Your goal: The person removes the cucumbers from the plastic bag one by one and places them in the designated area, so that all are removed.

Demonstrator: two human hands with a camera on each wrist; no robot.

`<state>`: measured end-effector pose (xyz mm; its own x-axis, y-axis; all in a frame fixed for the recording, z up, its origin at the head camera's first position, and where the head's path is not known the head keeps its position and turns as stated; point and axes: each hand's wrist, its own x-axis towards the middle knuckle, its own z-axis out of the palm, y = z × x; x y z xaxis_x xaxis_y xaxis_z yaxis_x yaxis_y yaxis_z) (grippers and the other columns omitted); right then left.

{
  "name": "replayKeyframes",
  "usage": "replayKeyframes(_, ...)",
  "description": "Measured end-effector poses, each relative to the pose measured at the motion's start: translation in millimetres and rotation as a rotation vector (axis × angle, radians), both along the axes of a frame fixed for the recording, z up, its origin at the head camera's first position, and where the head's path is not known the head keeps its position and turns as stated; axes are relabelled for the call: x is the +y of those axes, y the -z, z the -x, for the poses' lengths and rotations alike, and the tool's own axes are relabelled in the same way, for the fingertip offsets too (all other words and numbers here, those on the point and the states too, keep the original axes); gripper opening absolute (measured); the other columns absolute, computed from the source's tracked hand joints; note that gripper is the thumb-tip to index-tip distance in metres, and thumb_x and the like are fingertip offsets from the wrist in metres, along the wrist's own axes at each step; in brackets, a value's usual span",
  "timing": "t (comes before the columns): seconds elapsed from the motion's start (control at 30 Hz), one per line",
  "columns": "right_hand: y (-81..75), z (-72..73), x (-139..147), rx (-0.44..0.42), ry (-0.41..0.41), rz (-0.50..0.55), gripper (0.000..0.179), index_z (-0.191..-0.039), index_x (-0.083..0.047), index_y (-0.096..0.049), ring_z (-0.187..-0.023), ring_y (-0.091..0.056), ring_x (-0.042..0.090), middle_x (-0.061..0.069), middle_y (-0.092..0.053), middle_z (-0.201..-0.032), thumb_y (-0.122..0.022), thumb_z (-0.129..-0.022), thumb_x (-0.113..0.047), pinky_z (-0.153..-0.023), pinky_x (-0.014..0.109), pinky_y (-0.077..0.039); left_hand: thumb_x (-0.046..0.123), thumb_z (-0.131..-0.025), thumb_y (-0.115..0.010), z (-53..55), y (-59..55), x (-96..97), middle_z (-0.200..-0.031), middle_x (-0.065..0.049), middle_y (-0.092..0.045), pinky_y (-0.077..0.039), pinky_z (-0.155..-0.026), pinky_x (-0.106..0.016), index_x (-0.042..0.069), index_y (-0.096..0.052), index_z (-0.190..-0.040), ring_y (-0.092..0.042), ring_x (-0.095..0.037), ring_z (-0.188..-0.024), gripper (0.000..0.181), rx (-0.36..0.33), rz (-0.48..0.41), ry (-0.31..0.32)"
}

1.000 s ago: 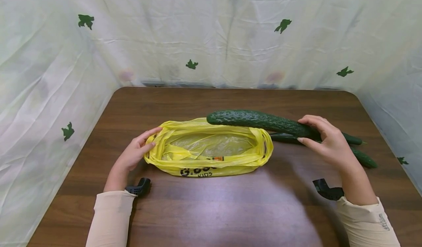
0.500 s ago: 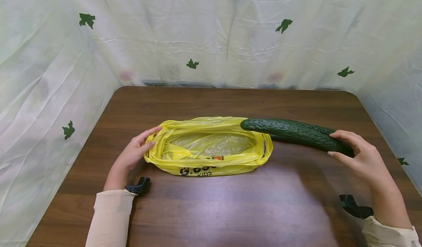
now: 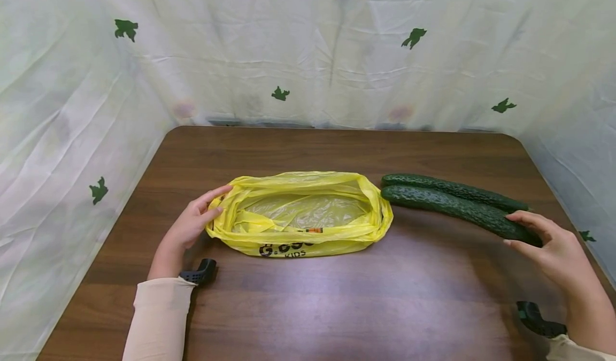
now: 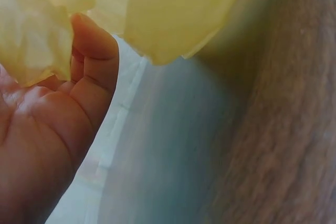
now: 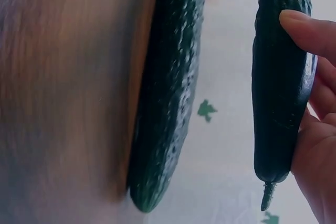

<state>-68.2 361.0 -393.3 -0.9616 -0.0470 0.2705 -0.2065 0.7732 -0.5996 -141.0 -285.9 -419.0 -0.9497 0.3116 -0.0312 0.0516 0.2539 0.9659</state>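
Note:
A yellow plastic bag (image 3: 300, 246) with black lettering stands on the table, its mouth spread wide and facing up. At its left end my left hand (image 3: 185, 224) holds the edge; close up, thin yellow film (image 4: 34, 40) crosses in front of the palm of the left hand (image 4: 47, 119). My right hand (image 3: 553, 243) grips the nearer of two long dark-green cucumbers (image 3: 449, 203) by its right end. A short stem shows on this cucumber (image 5: 278, 103) in the right wrist view. Behind it lies the second cucumber (image 3: 433, 182). Their left tips are close beside the bag.
The brown wooden table (image 3: 308, 307) has rounded far corners. White curtains (image 3: 308, 45) with green leaf shapes hang behind it and at both sides. A black wrist mount (image 3: 541, 321) sticks out from each forearm.
My right hand has carried its cucumber rightward and down, from over the bag to alongside the other cucumber. The bag and my left hand have shifted slightly left.

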Motion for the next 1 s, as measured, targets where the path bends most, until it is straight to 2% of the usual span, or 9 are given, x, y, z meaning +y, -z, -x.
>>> replayKeyframes(0.13, 5.0, 0.5, 9.2, -0.034, -0.009, 0.007, 0.046, -0.119, -0.003, -0.053, -0.102, -0.03, -0.018, -0.02, -0.042, -0.112, -0.068, -0.076, 0.001, -0.08, 0.001, -0.023, 0.008, -0.094, -0.044, -0.4, 0.1, -0.2, -0.144, -0.017, -0.019, -0.047, -0.074, -0.021, 0.008, -0.031, -0.14, -0.047, -0.01, -0.101, 0.047, -0.004, -0.011, -0.002)
replayKeyframes(0.23, 7.0, 2.8, 13.5, -0.089, 0.002, -0.013, 0.045, -0.12, -0.006, -0.052, -0.101, -0.031, -0.017, -0.012, -0.046, -0.114, -0.068, -0.078, -0.004, -0.076, 0.003, -0.027, 0.007, -0.094, -0.044, -1.0, 0.1, -0.8, -0.145, -0.017, -0.018, -0.047, -0.074, -0.021, 0.008, -0.031, -0.14, -0.045, -0.009, -0.104, 0.047, -0.003, -0.016, -0.003)
replayKeyframes(0.3, 7.5, 5.0, 15.2, -0.132, 0.005, -0.034, 0.044, -0.121, -0.007, -0.052, -0.111, -0.038, -0.004, -0.002, -0.048, -0.116, -0.068, -0.08, -0.009, -0.083, 0.016, -0.036, 0.007, -0.094, -0.043, -1.2, -0.2, -0.7, -0.145, -0.017, -0.017, -0.047, -0.075, -0.021, 0.009, -0.031, -0.14, -0.045, -0.01, -0.104, 0.047, -0.003, -0.017, -0.003)
replayKeyframes(0.37, 8.1, 7.7, 16.2, -0.168, 0.001, -0.055, 0.044, -0.122, -0.007, -0.051, -0.115, -0.042, 0.016, 0.009, -0.049, -0.117, -0.067, -0.081, -0.012, -0.082, 0.033, -0.04, 0.008, -0.094, -0.043, -1.0, -0.1, -0.3, -0.145, -0.017, -0.017, -0.047, -0.075, -0.021, 0.009, -0.032, -0.14, -0.046, -0.01, -0.103, 0.047, -0.006, -0.016, -0.005)
replayKeyframes(0.47, 9.9, 10.7, 17.4, -0.209, -0.017, -0.056, 0.044, -0.121, -0.006, -0.051, -0.11, -0.038, 0.045, 0.019, -0.047, -0.117, -0.068, -0.081, -0.014, -0.075, 0.053, -0.036, 0.008, -0.094, -0.043, -0.4, 0.5, 0.7, -0.145, -0.017, -0.018, -0.047, -0.075, -0.021, 0.01, -0.032, -0.14, -0.046, -0.01, -0.102, 0.047, -0.011, -0.02, -0.004)
replayKeyframes(0.77, 15.9, 17.8, 19.7, -0.25, -0.021, -0.033, 0.045, -0.121, -0.005, -0.049, -0.112, -0.033, 0.046, 0.022, -0.045, -0.119, -0.067, -0.082, -0.019, -0.079, 0.059, -0.029, 0.007, -0.094, -0.044, 0.7, 3.4, 0.1, -0.144, -0.017, -0.019, -0.047, -0.073, -0.022, 0.01, -0.032, -0.14, -0.05, -0.01, -0.096, 0.047, -0.012, -0.032, 0.009)
replayKeyframes(1.0, 18.0, 21.8, 19.6, -0.216, -0.072, -0.056, 0.041, -0.117, -0.001, -0.048, -0.104, -0.035, 0.043, 0.022, -0.045, -0.114, -0.066, -0.081, -0.01, -0.079, 0.058, -0.027, 0.008, -0.094, -0.044, 2.3, 4.2, -1.3, -0.144, -0.018, -0.018, -0.047, -0.075, -0.021, 0.009, -0.031, -0.14, -0.048, -0.01, -0.1, 0.047, -0.01, -0.025, 0.021)
